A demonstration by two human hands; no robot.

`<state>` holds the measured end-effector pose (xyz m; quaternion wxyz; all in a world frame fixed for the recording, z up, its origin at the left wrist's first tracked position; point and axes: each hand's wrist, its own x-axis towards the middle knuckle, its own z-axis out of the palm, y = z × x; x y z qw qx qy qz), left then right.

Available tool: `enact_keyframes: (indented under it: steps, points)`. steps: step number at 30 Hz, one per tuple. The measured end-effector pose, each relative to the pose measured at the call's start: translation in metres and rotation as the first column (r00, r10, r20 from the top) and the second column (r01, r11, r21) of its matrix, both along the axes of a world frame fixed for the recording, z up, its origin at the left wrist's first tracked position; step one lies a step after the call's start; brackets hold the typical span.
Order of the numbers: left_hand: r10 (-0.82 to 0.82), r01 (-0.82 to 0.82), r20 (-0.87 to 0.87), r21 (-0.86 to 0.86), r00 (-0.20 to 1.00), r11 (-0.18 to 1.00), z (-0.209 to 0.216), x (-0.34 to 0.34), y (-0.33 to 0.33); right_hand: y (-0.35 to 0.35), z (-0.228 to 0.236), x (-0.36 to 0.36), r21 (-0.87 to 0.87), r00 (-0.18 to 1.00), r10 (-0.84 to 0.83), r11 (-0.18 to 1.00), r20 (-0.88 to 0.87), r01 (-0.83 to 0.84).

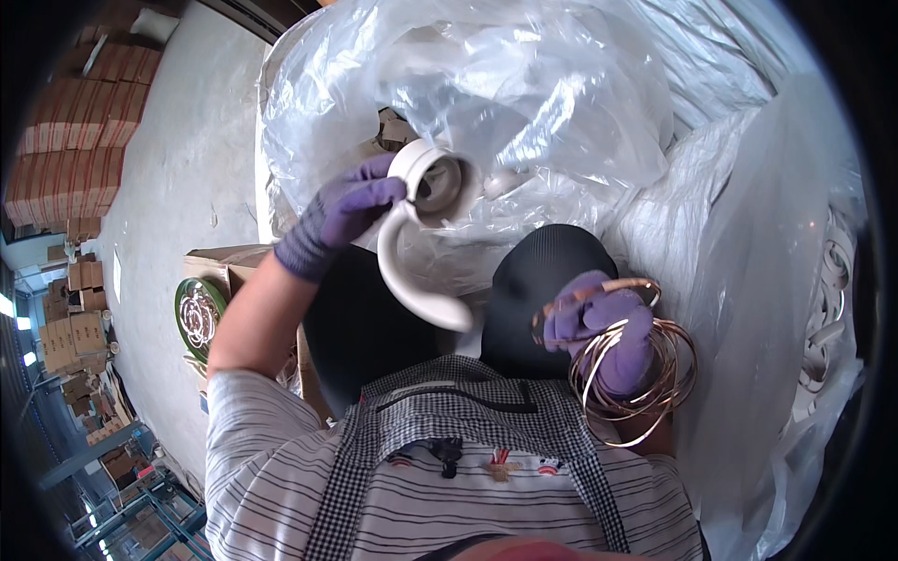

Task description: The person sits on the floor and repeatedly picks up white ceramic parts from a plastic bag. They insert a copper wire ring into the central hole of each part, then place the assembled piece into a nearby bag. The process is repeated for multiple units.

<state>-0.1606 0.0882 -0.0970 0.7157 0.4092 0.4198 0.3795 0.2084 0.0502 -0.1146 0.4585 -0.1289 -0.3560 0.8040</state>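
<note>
In a purple glove, my left hand [360, 204] grips a white round collar with a curved handle [423, 297] that arcs down toward my lap. The collar's opening faces right, and part of it is smeared by motion. My right hand [606, 327], also gloved in purple, is over my right thigh with its fingers curled round a shiny copper-coloured hoop [644, 283]. Several more thin metal hoops [687, 369] loop around this hand and hang by the wrist. Beyond my left hand, another small white piece [503, 182] lies on clear plastic sheeting [580, 103].
A cardboard box [229, 254] and a green-rimmed round thing [217, 299] with shiny rings stand at my left. White curved parts [823, 327] show through the plastic at far right. Stacked cartons [75, 122] line the far left, across the concrete floor [178, 168].
</note>
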Motion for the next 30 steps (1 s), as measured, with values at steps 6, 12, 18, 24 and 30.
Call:
enact_keyframes:
  steps: [6,12,18,24,30]
  points:
    - [0.142,-0.037,0.614,-0.181,0.776,0.983,-0.033,0.131,-0.108,0.007,0.027,0.004,0.486,0.874,-0.318,0.867,0.367,0.111]
    - [0.241,-0.146,-0.317,0.296,0.917,0.944,0.02,0.154,-0.119,-0.007,0.048,0.03,0.334,0.541,-0.149,0.906,0.828,-0.26]
    - [0.374,0.19,-0.637,0.639,0.675,0.745,0.008,0.17,-0.093,-0.004,0.042,0.022,0.137,0.803,-0.019,0.987,0.596,-0.079]
    - [0.41,0.048,-0.484,0.689,0.773,0.723,0.021,0.154,-0.086,0.006,0.059,0.02,0.518,0.704,-0.306,0.849,0.641,-0.102]
    - [0.315,-0.238,-0.164,0.366,0.935,0.899,0.074,0.161,-0.066,0.012,0.086,0.021,0.386,0.732,-0.156,0.91,0.663,-0.155]
